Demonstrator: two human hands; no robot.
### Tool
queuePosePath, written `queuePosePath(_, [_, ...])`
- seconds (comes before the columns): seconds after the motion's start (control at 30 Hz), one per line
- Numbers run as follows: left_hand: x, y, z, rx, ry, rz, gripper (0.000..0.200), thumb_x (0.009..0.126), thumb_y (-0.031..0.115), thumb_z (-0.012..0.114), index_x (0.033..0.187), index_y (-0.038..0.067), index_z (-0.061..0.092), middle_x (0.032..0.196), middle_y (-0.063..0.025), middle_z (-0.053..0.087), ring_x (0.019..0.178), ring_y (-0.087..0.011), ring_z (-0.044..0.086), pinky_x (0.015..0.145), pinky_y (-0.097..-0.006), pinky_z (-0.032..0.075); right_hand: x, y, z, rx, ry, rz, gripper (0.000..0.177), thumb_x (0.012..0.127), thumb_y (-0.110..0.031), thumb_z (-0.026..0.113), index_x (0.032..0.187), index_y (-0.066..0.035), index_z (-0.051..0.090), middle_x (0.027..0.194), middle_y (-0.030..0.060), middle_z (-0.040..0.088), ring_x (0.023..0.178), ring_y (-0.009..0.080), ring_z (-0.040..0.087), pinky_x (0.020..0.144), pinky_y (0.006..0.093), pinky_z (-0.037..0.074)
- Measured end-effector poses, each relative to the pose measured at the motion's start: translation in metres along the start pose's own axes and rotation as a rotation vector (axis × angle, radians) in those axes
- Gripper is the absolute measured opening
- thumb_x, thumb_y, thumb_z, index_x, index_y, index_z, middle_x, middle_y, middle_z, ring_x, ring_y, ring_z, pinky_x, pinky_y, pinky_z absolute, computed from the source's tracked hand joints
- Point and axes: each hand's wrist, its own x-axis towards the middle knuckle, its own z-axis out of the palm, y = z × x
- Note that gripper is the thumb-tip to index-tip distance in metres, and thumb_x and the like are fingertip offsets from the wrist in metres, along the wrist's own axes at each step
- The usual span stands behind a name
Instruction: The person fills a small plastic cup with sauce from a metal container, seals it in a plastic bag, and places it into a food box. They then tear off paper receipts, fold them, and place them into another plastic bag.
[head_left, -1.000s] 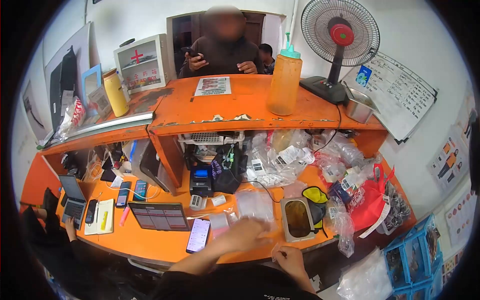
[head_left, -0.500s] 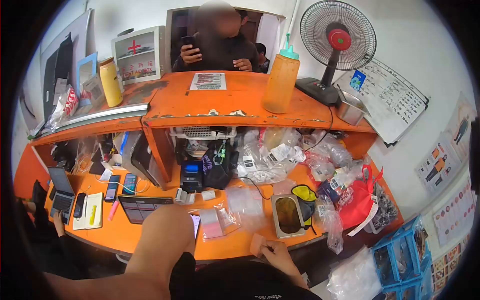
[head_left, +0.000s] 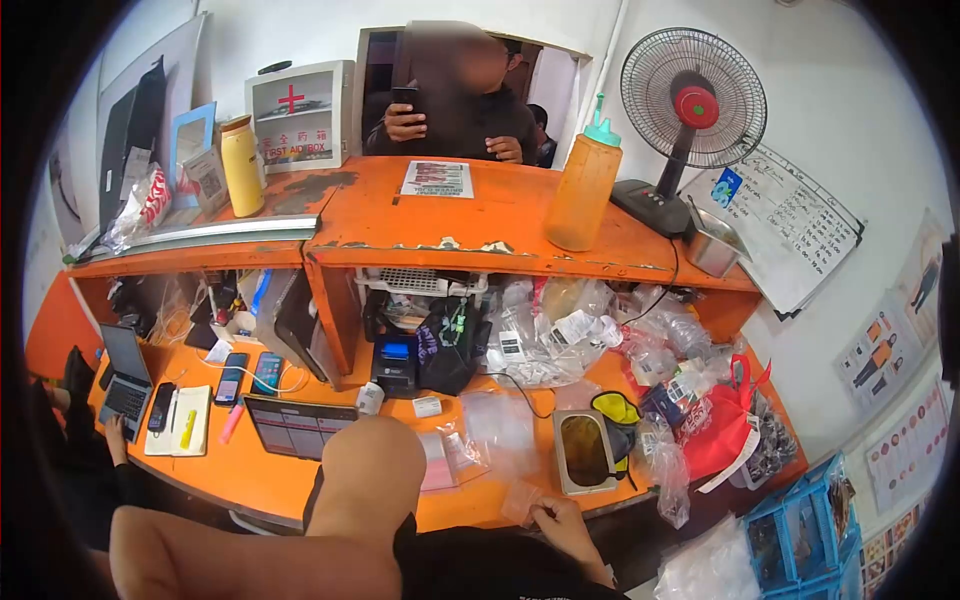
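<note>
My right hand (head_left: 565, 525) is at the front edge of the orange desk, its fingers pinched on a small clear pinkish plastic bag (head_left: 520, 502). Just behind it stands a metal container (head_left: 584, 450) with dark contents. A stack of clear plastic bags (head_left: 500, 430) lies left of the container, beside a pink-and-white packet (head_left: 436, 462). No fingers of my left hand show. A bare bent limb (head_left: 372, 480) rises in front of the tablet (head_left: 290, 425) and hides part of the desk.
A co-worker's hand (head_left: 117, 438) rests on a laptop (head_left: 125, 385) at left. Behind the raised counter (head_left: 400, 215), a person holds a phone (head_left: 406, 97). An orange squeeze bottle (head_left: 584, 190) and fan (head_left: 690, 110) stand on it. A red bag (head_left: 715, 410) lies right.
The view has shifted, so the desk items appear lower. The bare limb has moved right and now covers the phone beside the tablet. My right hand still holds the small bag.
</note>
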Motion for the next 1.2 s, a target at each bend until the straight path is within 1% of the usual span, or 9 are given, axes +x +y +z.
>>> queuePosePath(0.53, [0.010,-0.017,-0.023,-0.136,-0.086,-0.235,0.039,0.083,0.035,0.071,0.119,0.028,0.056,0.111,0.0152,0.054,0.089,-0.0151,0.035,0.078,-0.0380,0.026,0.015,-0.008,0.007,-0.195,0.120,-0.111,0.020,0.087,-0.014,0.058,0.079,0.004,0.062,0.061,0.0039,0.056,0.058,0.0073,0.052,0.055,0.0266,0.043])
queuePosePath(0.67, [0.005,-0.014,-0.050,-0.191,-0.414,-0.230,0.030,0.084,0.036,0.069,0.112,0.027,0.061,0.109,0.0158,0.055,0.093,-0.0175,0.038,0.080,-0.0368,0.029,0.012,-0.003,0.009,-0.198,0.093,-0.062,0.022,0.088,-0.016,0.058,0.080,0.004,0.062,0.062,0.0055,0.058,0.057,0.0090,0.055,0.054,0.0274,0.045])
queuePosePath(0.77, [0.002,-0.035,0.008,0.030,0.285,-0.151,0.018,0.083,0.030,0.069,0.099,0.028,0.063,0.101,0.0146,0.057,0.090,-0.0171,0.037,0.077,-0.0363,0.029,0.013,0.006,0.010,-0.201,0.118,-0.064,0.023,0.088,-0.017,0.058,0.081,0.004,0.062,0.063,0.0060,0.060,0.058,0.0103,0.058,0.055,0.0279,0.046])
queuePosePath(0.8, [0.002,-0.037,-0.006,0.026,0.285,-0.152,0.018,0.083,0.030,0.069,0.099,0.028,0.063,0.101,0.0146,0.057,0.090,-0.0171,0.037,0.077,-0.0363,0.029,0.012,0.009,0.009,-0.200,0.121,-0.062,0.023,0.088,-0.017,0.058,0.081,0.004,0.062,0.063,0.0060,0.060,0.058,0.0103,0.058,0.055,0.0279,0.046])
queuePosePath(0.87, [0.004,-0.039,-0.045,-0.257,-0.338,-0.092,0.015,0.081,0.031,0.071,0.094,0.028,0.064,0.098,0.0147,0.058,0.092,-0.0173,0.038,0.078,-0.0368,0.029,0.013,0.013,0.008,-0.174,0.106,0.002,0.022,0.084,-0.020,0.060,0.084,0.002,0.064,0.069,0.0162,0.062,0.062,0.0212,0.062,0.061,0.0319,0.047])
queuePosePath(0.9, [0.001,-0.038,-0.046,-0.251,-0.337,-0.095,0.015,0.081,0.031,0.071,0.094,0.028,0.064,0.098,0.0147,0.058,0.092,-0.0173,0.038,0.078,-0.0368,0.029,0.013,0.011,0.007,-0.174,0.100,0.002,0.022,0.084,-0.020,0.060,0.084,0.002,0.064,0.069,0.0162,0.062,0.062,0.0212,0.062,0.061,0.0319,0.047])
queuePosePath(1.1, [-0.005,-0.040,-0.022,-0.070,-0.206,-0.015,0.008,0.081,0.026,0.069,0.087,0.026,0.064,0.095,0.0148,0.058,0.089,-0.0160,0.039,0.078,-0.0363,0.028,0.019,0.007,0.007,-0.223,0.061,-0.050,0.023,0.085,-0.021,0.060,0.082,0.002,0.063,0.066,0.0161,0.060,0.058,0.0205,0.059,0.057,0.0325,0.045])
queuePosePath(1.17, [0.007,-0.053,0.013,-0.090,0.306,0.008,0.007,0.080,0.021,0.068,0.078,0.023,0.062,0.089,0.0156,0.058,0.084,-0.0137,0.037,0.075,-0.0348,0.025,0.023,0.006,0.007,-0.276,0.063,-0.019,0.024,0.085,-0.022,0.061,0.081,0.002,0.062,0.063,0.0153,0.058,0.056,0.0196,0.057,0.056,0.0322,0.044])
queuePosePath(1.2, [0.004,-0.038,-0.001,-0.072,0.304,0.011,0.007,0.080,0.021,0.068,0.078,0.023,0.062,0.089,0.0156,0.058,0.084,-0.0137,0.037,0.075,-0.0348,0.025,0.026,0.004,0.008,-0.279,0.046,-0.028,0.024,0.085,-0.022,0.061,0.081,0.002,0.062,0.063,0.0153,0.058,0.056,0.0196,0.057,0.056,0.0322,0.044])
